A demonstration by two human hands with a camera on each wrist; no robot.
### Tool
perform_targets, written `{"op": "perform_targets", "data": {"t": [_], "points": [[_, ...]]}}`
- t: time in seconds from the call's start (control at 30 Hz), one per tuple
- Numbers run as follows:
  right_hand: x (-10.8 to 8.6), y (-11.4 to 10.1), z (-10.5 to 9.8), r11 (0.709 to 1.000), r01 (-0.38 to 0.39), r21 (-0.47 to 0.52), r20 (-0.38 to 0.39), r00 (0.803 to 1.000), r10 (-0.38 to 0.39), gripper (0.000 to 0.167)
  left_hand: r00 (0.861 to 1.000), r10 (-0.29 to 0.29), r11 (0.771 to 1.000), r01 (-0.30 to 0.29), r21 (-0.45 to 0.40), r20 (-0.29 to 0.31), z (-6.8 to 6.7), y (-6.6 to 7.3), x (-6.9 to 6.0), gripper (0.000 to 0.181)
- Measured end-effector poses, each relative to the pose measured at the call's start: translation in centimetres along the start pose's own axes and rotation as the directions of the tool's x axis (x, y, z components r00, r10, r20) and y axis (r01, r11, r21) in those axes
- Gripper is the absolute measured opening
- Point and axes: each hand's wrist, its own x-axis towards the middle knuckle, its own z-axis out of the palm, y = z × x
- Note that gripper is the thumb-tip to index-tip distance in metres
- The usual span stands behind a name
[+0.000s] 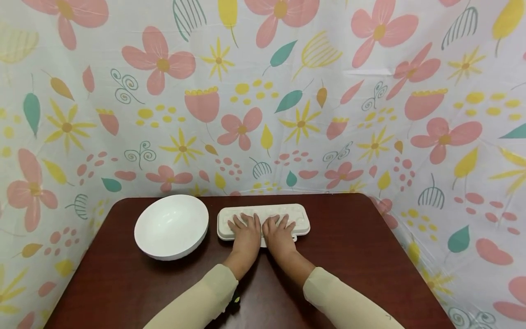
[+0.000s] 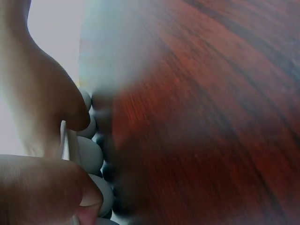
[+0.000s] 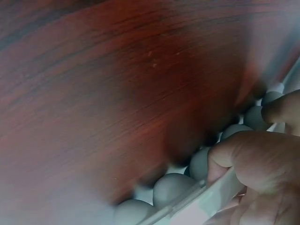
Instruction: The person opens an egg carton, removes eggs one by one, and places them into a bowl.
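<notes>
Carton (image 1: 302, 218): one, off-white, long, on the desk (image 1: 353, 260) at the middle of the far half, long side roughly parallel to the far edge and near it; only a narrow strip of desk separates the two. Left hand (image 1: 247, 234) and right hand (image 1: 280, 234) lie side by side at mid-carton, fingers spread over the top. Left grip partly closed, thumb bent at the front edge, holding the carton. Right grip likewise, its thumb hooked over a pale front lip (image 3: 208, 199). Rounded cups (image 3: 173, 190) bulge below that lip: six countable in the right wrist view, five in the left, the last cut off by the frame; full total cannot be told. Bowl (image 1: 170, 227): one, white, just left of the carton, a slim gap between; its far rim comes up to the desk's far edge, and the left edge lies close by. Wider room to the right: a broad stretch of desk from carton end to right edge, and more in front. Two pale sleeves (image 1: 205, 292) cross the near half. One small dark object (image 1: 234, 305), partly under the left sleeve, identity unclear. Beyond the desk: floral sheeting (image 1: 240, 130).
</notes>
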Motion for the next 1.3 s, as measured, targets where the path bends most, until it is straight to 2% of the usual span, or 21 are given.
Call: {"op": "perform_targets", "data": {"t": [0.17,0.37,0.5,0.6,0.67,0.73,0.87,1.0,1.13,1.23,1.3], "points": [[0.0,0.2,-0.3,1.000,0.021,-0.001,0.021,1.000,-0.021,0.038,0.999,0.020,0.999,-0.019,-0.034,0.028,-0.1,-0.2,0.0,0.057],[-0.2,0.5,-0.1,0.998,0.051,0.022,0.072,0.996,-0.052,0.047,0.999,0.042,0.997,-0.041,-0.060,0.013,-0.3,-0.8,-0.1,0.061],[-0.4,1.0,-0.1,0.992,0.071,0.101,0.070,0.994,-0.079,0.048,0.999,0.051,0.990,-0.049,-0.133,0.014,-0.5,-1.7,-0.2,0.062],[-0.6,1.4,-0.1,0.978,0.085,0.190,0.071,0.992,-0.101,0.048,0.998,0.065,0.975,-0.059,-0.215,0.023,-0.6,-2.4,-0.2,0.065],[-0.8,1.8,-0.1,0.963,0.082,0.256,0.071,0.992,-0.103,0.048,0.996,0.080,0.954,-0.066,-0.291,0.036,-0.6,-2.7,-0.1,0.066],[-1.1,2.1,-0.2,0.947,0.069,0.314,0.075,0.992,-0.097,0.049,0.995,0.094,0.924,-0.075,-0.374,0.035,-0.5,-3.1,-0.1,0.066],[-1.2,2.6,-0.1,0.907,0.044,0.418,0.072,0.994,-0.081,0.050,0.998,0.064,0.862,-0.057,-0.503,-0.004,-0.1,-3.7,-0.5,0.062],[-1.1,2.8,-0.1,0.848,0.003,0.530,0.097,0.993,-0.065,0.056,0.999,0.020,0.825,-0.038,-0.563,-0.039,0.2,-4.0,-0.9,0.060],[-1.2,2.9,0.1,0.785,-0.043,0.618,0.116,0.993,-0.036,0.063,0.999,0.024,0.798,-0.040,-0.602,-0.034,0.2,-4.4,-1.0,0.061],[-1.2,3.1,0.3,0.743,-0.067,0.666,0.088,0.996,0.010,0.062,0.999,0.029,0.764,-0.038,-0.644,-0.025,0.3,-4.7,-1.0,0.062],[-1.2,3.2,0.5,0.717,-0.075,0.693,0.059,0.997,0.047,0.062,0.999,0.015,0.727,-0.031,-0.686,-0.029,0.4,-5.0,-1.0,0.063]]}}
